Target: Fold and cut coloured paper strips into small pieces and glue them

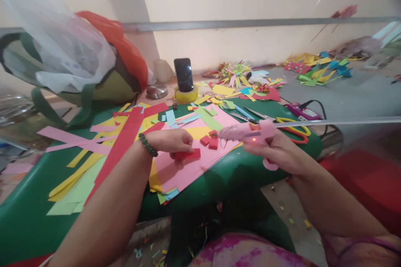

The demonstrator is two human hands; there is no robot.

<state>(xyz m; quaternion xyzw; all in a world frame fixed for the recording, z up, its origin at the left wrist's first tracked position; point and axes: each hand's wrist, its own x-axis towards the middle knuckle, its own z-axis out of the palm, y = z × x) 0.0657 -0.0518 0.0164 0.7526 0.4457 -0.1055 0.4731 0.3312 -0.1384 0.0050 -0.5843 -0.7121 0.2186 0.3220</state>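
Note:
My left hand (175,141), with a dark green bead bracelet at its wrist, is closed on a short red paper strip (191,154) low over the pink paper sheet (178,177). In my right hand (278,150) is a pink hot glue gun (261,133) with an orange light lit on its side. Its nozzle points left, and a long clear glue stick (338,122) juts out of its back to the right. Small red paper squares (213,144) lie on the pink sheet between the nozzle and my left hand.
Red, yellow, pink and green paper strips (125,137) cover the green table (31,204) at left. Scissors with yellow and orange handles (297,127) lie beyond my right hand. A phone (184,75) stands in a yellow tape roll (186,96). A bulky bag (125,87) stands back left.

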